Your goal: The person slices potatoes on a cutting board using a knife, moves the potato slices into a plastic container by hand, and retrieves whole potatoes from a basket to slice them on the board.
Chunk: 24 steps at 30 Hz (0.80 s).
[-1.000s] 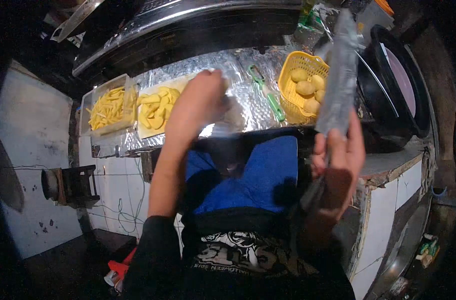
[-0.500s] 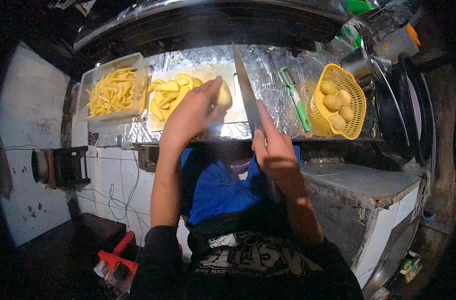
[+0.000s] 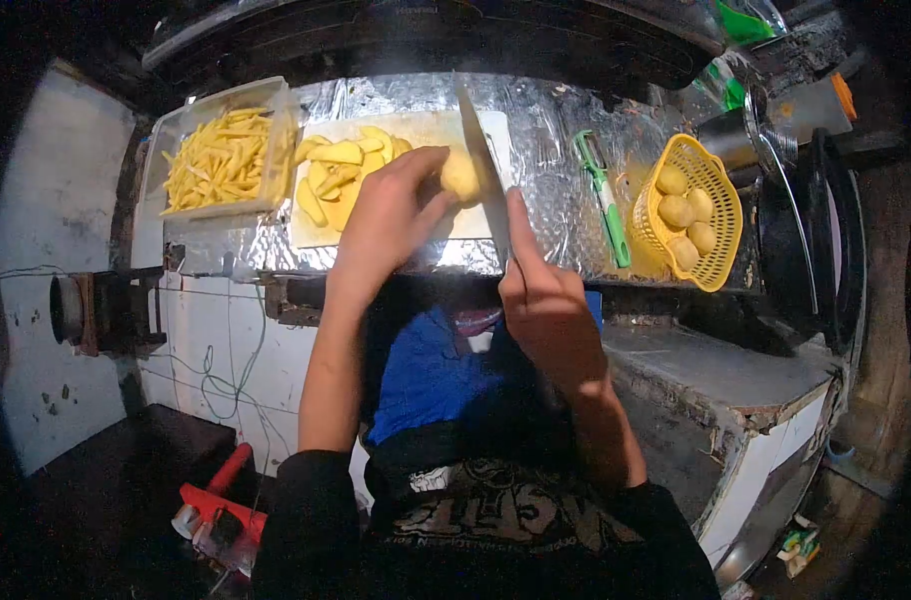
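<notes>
My left hand (image 3: 396, 205) holds a peeled potato (image 3: 462, 177) between thumb and fingers on the white cutting board (image 3: 466, 226). My right hand (image 3: 546, 300) is wrapped round the handle of a large knife (image 3: 486, 160), its blade upright beside the potato's right side; whether it touches the potato I cannot tell. Flat potato slices (image 3: 338, 170) lie on the left part of the board. Left of the board, a clear plastic container (image 3: 281, 150) holds many cut potato sticks (image 3: 221, 158). Several whole peeled potatoes (image 3: 679, 210) sit in a yellow basket (image 3: 724, 215) at the right.
A green and white peeler (image 3: 606, 205) lies on the foil-covered counter (image 3: 551, 150) between board and basket. Behind the basket are a metal pot (image 3: 728, 140) and a ladle-like utensil (image 3: 766, 125). A black basin (image 3: 836, 220) stands at the far right.
The knife, earlier raised near the basket, has come down to the board beside the potato. My left hand now steadies the potato. The view has shifted.
</notes>
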{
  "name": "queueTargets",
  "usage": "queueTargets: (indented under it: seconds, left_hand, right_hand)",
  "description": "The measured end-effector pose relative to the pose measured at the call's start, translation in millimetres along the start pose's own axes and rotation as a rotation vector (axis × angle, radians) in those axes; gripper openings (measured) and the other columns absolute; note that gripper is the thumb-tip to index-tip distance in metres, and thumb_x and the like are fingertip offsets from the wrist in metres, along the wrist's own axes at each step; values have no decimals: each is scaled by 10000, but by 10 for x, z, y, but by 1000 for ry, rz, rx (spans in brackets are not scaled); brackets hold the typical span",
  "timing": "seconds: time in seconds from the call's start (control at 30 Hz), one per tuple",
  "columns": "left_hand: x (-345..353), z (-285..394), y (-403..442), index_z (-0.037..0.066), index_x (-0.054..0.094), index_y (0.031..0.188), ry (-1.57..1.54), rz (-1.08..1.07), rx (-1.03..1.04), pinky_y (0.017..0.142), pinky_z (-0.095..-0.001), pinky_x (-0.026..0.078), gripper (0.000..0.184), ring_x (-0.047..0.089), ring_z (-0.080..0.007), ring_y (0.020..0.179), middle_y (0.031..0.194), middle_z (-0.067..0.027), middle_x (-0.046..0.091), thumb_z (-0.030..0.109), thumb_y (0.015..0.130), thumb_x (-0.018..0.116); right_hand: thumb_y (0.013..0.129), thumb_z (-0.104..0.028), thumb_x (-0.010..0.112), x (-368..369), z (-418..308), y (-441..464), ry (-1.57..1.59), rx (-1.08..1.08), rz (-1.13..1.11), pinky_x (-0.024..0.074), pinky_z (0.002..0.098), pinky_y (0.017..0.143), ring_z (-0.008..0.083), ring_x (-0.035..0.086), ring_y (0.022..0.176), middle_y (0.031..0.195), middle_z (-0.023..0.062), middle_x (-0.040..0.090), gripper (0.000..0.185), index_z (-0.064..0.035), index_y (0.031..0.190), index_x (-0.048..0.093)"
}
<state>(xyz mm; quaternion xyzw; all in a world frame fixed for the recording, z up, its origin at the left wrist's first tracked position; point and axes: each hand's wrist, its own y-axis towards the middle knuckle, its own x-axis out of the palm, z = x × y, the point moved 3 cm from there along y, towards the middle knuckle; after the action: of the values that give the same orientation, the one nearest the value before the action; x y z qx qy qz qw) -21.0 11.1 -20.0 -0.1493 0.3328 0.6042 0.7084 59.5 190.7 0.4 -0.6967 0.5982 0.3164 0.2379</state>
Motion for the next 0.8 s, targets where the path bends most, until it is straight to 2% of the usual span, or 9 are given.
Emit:
queueTargets:
  seconds: [0.07,0.1,0.17,0.3,0.53,0.6,0.63,0.7,0.8]
  left_hand:
    - [10,-10,4,-5,619,1222,6,31,37,950,-363,495,427,647,-323,1091,1188,-191,657,123,825,710]
    - [16,-17,-1,-3,623,1221,14,38,55,951,-364,495,419,644,-327,1094,1200,-189,652,116,827,704]
    - [27,-33,-21,-1,626,1220,20,45,64,952,-366,494,412,642,-331,1098,1211,-187,646,109,829,698]
    - [23,-1,-27,-1,630,1221,6,23,45,951,-365,494,400,639,-344,1091,1240,-187,630,106,840,684]
    - [37,25,-31,-17,642,1194,10,50,73,921,-370,500,367,639,-366,1062,1218,-195,632,122,855,672]
    - [60,38,-29,-21,643,1190,16,54,62,920,-374,500,361,639,-370,1057,1216,-197,631,122,859,670]
    - [69,46,-25,-25,644,1186,30,62,55,918,-378,499,356,639,-373,1052,1214,-200,630,122,863,668]
    - [74,59,-28,-26,643,1187,50,68,68,922,-379,497,351,637,-379,1054,1219,-203,628,122,869,663]
    - [90,67,-30,-29,641,1186,77,79,74,931,-382,494,343,632,-384,1064,1229,-208,623,122,878,655]
  right_hand:
    - [930,-53,502,59,27,-4,-121,-179,52,525,383,563,271,641,540,857,245,662,563,-14,1476,369]
    - [930,-53,502,47,-7,4,-124,-182,46,525,383,563,271,641,540,857,245,662,563,-14,1476,369]
    - [918,-23,501,29,-64,13,7,-55,-8,525,387,536,268,646,538,1075,273,655,553,47,1451,371]
    - [903,-5,502,81,-52,21,71,-140,43,526,391,527,282,653,549,1216,276,606,573,41,1457,363]
    - [869,-4,461,188,-7,-13,-81,-52,-21,547,433,641,389,678,692,1056,286,654,713,-7,1529,192]
    - [873,-5,477,194,-74,-6,-156,71,-152,543,447,630,388,669,677,839,282,660,744,11,1532,132]
    - [873,-5,477,198,-114,-12,-160,76,-154,543,447,630,388,669,677,839,282,660,744,11,1532,132]
    - [897,-36,501,235,-198,-30,-200,18,-176,538,456,611,391,656,640,687,247,631,736,63,1513,109]
    - [916,-60,520,322,-171,0,-238,147,-269,535,450,590,389,650,617,670,232,631,731,114,1488,99]
